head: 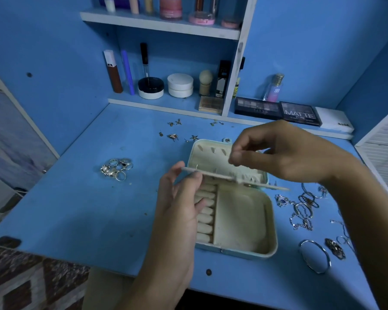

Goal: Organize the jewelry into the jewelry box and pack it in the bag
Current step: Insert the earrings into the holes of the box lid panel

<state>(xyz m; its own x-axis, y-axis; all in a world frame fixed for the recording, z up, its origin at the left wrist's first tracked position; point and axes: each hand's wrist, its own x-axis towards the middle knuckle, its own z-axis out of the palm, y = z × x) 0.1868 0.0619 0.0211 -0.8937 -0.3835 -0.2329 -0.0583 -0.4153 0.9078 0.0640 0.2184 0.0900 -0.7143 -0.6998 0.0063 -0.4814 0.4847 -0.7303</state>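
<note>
An open cream jewelry box [242,220] lies on the blue desk [99,209], its lid tilted back. A thin flap panel [213,174] stands out flat between lid and base. My left hand [179,209] holds the panel's left end between thumb and fingers. My right hand [285,153] hovers above the panel with thumb and fingertips pinched together; whatever it pinches is too small to make out. Several rings [117,168] sit in a pile left of the box. Small earrings [177,135] are scattered behind it. Chains and pendants [302,209] and a bangle [315,256] lie to the right.
Shelves at the back hold cosmetics jars [179,85], tubes and a perfume bottle [273,88]. Eyeshadow palettes [300,113] and a white box [334,121] rest at the rear right. The desk's front edge [121,272] runs near my body. No bag is in view.
</note>
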